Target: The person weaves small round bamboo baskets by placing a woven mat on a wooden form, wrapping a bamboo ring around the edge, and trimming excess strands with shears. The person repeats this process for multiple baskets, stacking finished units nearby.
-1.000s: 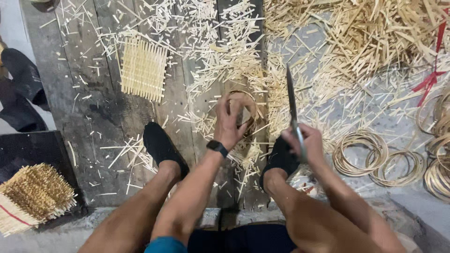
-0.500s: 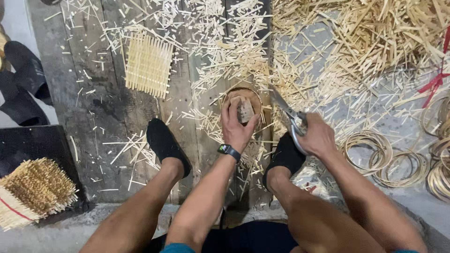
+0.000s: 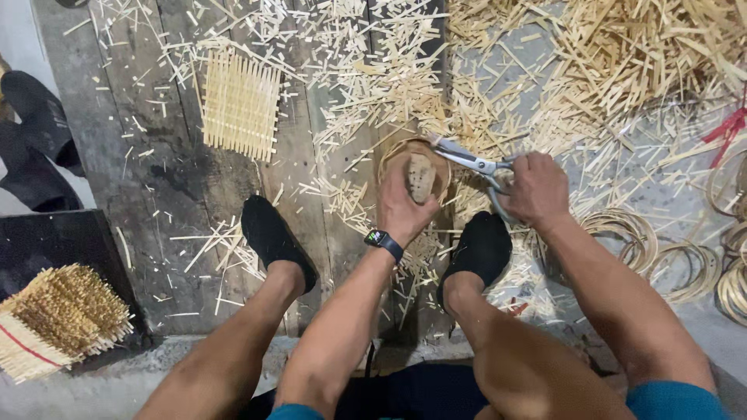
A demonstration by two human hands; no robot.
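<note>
Small woven basket trimmed with scissors

The round basket [image 3: 415,167] is gripped by the left hand [image 3: 405,206]; scissors [image 3: 467,159] are clasped in the right hand [image 3: 535,189], blades touching the basket's rim, above the black shoes [image 3: 274,239]

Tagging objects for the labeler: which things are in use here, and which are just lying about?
In use:
left hand holding small round woven basket
right hand holding scissors

Lying about:
flat woven mat
bamboo offcuts
coiled rings
stacked mats
</note>
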